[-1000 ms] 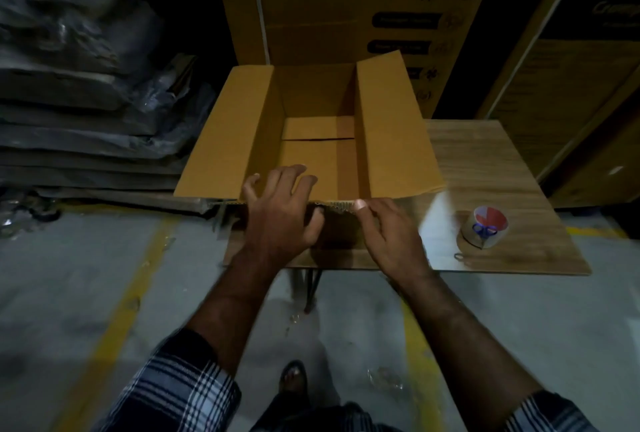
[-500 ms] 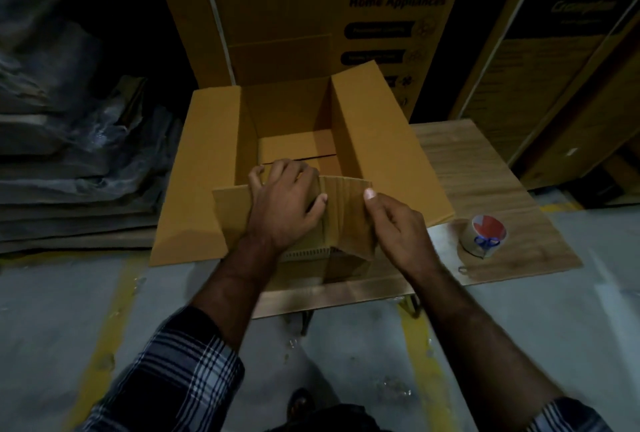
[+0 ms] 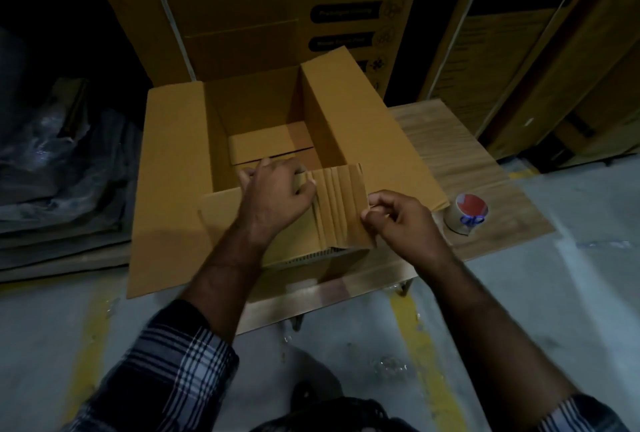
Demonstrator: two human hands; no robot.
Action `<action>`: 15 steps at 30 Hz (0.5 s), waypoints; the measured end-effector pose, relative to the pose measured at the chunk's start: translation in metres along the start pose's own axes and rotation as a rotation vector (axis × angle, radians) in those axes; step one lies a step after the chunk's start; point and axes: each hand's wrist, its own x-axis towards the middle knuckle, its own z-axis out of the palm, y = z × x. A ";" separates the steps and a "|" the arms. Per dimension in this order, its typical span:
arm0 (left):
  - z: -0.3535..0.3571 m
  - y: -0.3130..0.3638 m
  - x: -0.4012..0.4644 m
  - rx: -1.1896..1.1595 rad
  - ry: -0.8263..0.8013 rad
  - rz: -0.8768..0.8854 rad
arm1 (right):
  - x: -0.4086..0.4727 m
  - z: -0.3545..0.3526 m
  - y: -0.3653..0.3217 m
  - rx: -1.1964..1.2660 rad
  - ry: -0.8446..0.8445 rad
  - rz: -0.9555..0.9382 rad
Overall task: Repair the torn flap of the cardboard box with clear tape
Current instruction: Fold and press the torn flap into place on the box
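printed cartons [image 3: 277,9] behind | plastic-wrapped stack [image 3: 52,161] left | wooden table [image 3: 450,140]

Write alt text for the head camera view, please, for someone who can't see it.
Two bare hands hold up the creased near flap of an open cardboard box on a wooden table: left hand on its top edge, right hand pinching its right edge. A tape roll sits untouched to the right.

Open brown cardboard box [image 3: 173,189], creased near flap [image 3: 341,206] raised, tape roll [image 3: 465,213] beside, possibly clear

Plaid sleeves [image 3: 173,359] (navy, white); forearms [image 3: 221,279] bare.
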 end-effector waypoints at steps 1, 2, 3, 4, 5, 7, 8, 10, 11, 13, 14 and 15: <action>-0.004 0.002 -0.001 -0.025 0.001 -0.022 | 0.002 -0.001 0.002 0.031 -0.007 0.007; -0.008 0.004 -0.004 -0.040 -0.005 -0.040 | 0.003 -0.002 0.003 0.072 -0.014 0.024; -0.012 0.006 -0.006 -0.043 -0.011 -0.052 | 0.005 -0.002 0.003 0.118 -0.026 0.052; -0.015 0.008 -0.010 -0.039 -0.013 -0.059 | 0.008 -0.001 0.003 0.164 -0.042 0.083; -0.018 0.009 -0.014 -0.032 -0.014 -0.063 | 0.011 -0.001 0.004 0.202 -0.060 0.110; -0.023 0.013 -0.023 -0.018 -0.006 -0.071 | 0.019 0.001 0.004 0.244 -0.103 0.129; -0.025 0.016 -0.028 -0.008 -0.004 -0.075 | 0.022 0.003 0.004 0.247 -0.128 0.126; -0.028 0.023 -0.039 0.016 -0.002 -0.078 | 0.031 0.009 0.002 0.249 -0.170 0.120; -0.029 0.027 -0.046 0.029 0.003 -0.076 | 0.037 0.013 0.001 0.249 -0.183 0.120; -0.030 0.036 -0.059 0.043 0.026 -0.057 | 0.049 0.021 -0.004 0.217 -0.217 0.113; -0.029 0.040 -0.066 0.046 0.041 -0.042 | 0.055 0.025 -0.007 0.180 -0.257 0.087; -0.027 0.045 -0.072 0.047 0.054 -0.029 | 0.058 0.030 -0.011 0.139 -0.318 0.046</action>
